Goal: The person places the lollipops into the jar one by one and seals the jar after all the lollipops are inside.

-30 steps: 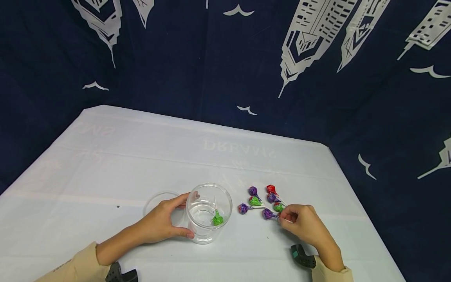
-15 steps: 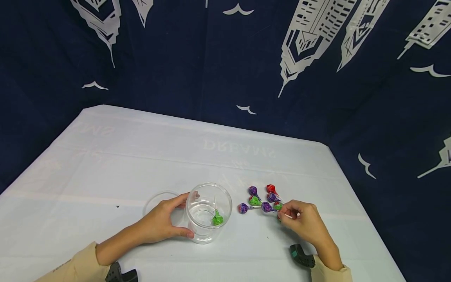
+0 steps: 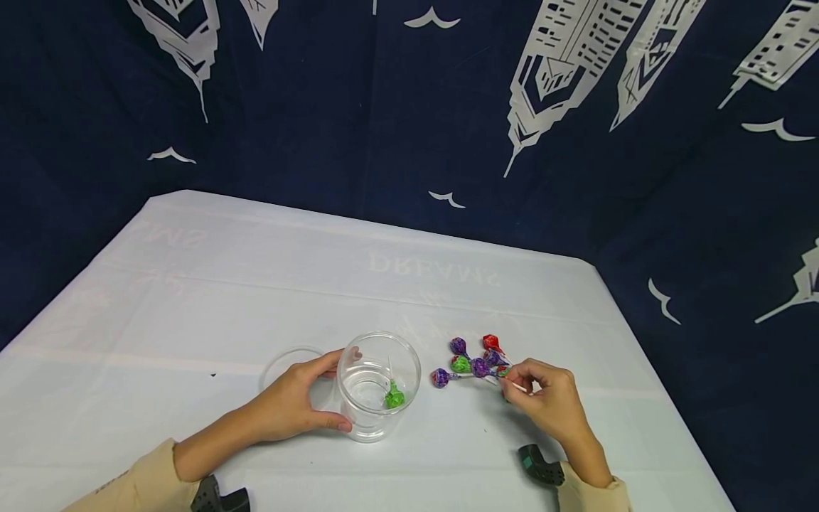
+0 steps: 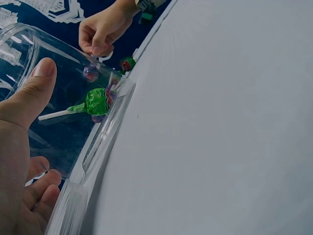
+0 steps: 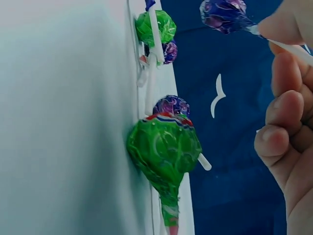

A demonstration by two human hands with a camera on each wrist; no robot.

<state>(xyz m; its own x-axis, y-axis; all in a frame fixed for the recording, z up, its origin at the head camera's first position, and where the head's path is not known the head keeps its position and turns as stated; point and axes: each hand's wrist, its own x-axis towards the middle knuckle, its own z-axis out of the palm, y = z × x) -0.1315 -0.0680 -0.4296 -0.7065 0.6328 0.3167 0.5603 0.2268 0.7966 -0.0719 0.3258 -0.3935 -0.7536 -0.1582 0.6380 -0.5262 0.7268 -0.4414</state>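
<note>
My left hand (image 3: pixel 291 402) holds a clear plastic jar (image 3: pixel 367 377), thumb in front and fingers around the far side. Inside the jar sits a green-wrapped lollipop (image 3: pixel 394 395), its white stick pointing up. To the right, my right hand (image 3: pixel 547 398) pinches the stick of a purple-wrapped lollipop (image 5: pixel 224 14) between thumb and fingertips. That lollipop is raised above the tabletop in the right wrist view. Beneath and beyond it lie several more: a red one (image 3: pixel 490 343), purple ones (image 3: pixel 440 377) and green ones (image 5: pixel 165 144), partly hidden by the right hand in the head view.
A clear round lid (image 3: pixel 296 349) lies on the white tablecloth (image 3: pixel 192 306), partly behind the left hand. A dark blue curtain (image 3: pixel 358 107) with white building prints hangs behind the table. A small dark speck (image 3: pixel 213 375) is on the cloth at left.
My right hand has lifted the purple lollipop off the cloth and shifted it slightly left, over the others. The left hand and jar have stayed put.
</note>
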